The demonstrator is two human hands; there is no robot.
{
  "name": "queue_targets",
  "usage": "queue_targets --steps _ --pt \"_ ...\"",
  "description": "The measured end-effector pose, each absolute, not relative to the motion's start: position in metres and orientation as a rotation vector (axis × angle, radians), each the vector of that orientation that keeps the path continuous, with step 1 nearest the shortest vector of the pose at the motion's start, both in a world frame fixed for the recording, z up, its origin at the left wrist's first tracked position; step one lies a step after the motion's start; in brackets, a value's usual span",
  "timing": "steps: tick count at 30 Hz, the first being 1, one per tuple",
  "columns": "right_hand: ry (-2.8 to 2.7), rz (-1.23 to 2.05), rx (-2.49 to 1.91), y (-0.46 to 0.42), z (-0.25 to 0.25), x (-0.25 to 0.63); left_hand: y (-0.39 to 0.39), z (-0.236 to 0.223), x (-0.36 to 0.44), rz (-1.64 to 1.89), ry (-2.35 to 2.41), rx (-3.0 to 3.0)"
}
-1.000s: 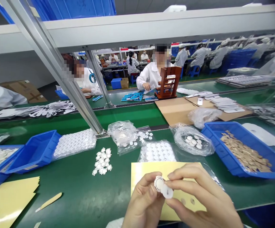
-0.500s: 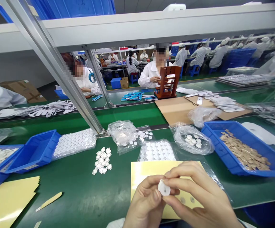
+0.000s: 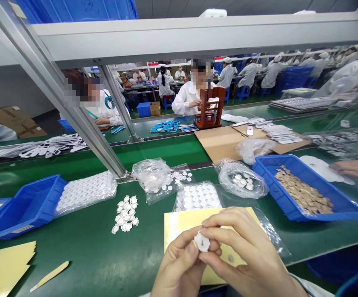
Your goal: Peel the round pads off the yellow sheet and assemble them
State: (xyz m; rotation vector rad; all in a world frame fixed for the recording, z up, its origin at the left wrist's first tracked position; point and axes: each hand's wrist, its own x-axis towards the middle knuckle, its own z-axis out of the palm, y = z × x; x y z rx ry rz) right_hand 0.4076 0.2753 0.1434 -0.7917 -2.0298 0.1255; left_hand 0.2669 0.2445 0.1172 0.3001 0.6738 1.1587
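A small white round disc (image 3: 202,242) with a dark mark at its centre is pinched between my two hands. My left hand (image 3: 180,262) grips it from the left with thumb and fingers. On the other side, my right hand (image 3: 243,247) closes its thumb and fingertips on the disc's edge. Beneath both hands lies a yellow sheet (image 3: 179,220), with a small grey round piece (image 3: 230,258) visible on it. A pile of white round pieces with small tabs (image 3: 125,213) rests on the green table to the left.
A blue bin (image 3: 290,206) of brown pieces stands at right. Bagged white discs (image 3: 199,196) lie behind the yellow sheet. At left are an empty blue bin (image 3: 32,202), more yellow sheets (image 3: 2,268) and a yellow-handled blade (image 3: 50,275). A co-worker's hand (image 3: 356,169) reaches in at far right.
The view has turned slightly right, so the table's things sit further left. Both hands still hold the disc. A co-worker's hand has come in at the right, over the white sheet.
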Motion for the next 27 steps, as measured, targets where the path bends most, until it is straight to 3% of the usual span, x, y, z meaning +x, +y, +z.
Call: queue_targets --steps 13,22,27 --pt "-2.067 0.079 -0.819 0.277 0.132 0.404 0.251 0.119 0.265 1.244 0.919 0.540" --pt "-2.197 0.008 -0.773 0.291 0.076 0.407 0.258 0.083 0.259 1.244 0.949 0.593" --pt "-2.039 -0.070 -1.422 0.334 0.052 0.455 0.264 0.056 0.196 1.141 1.780 1.193"
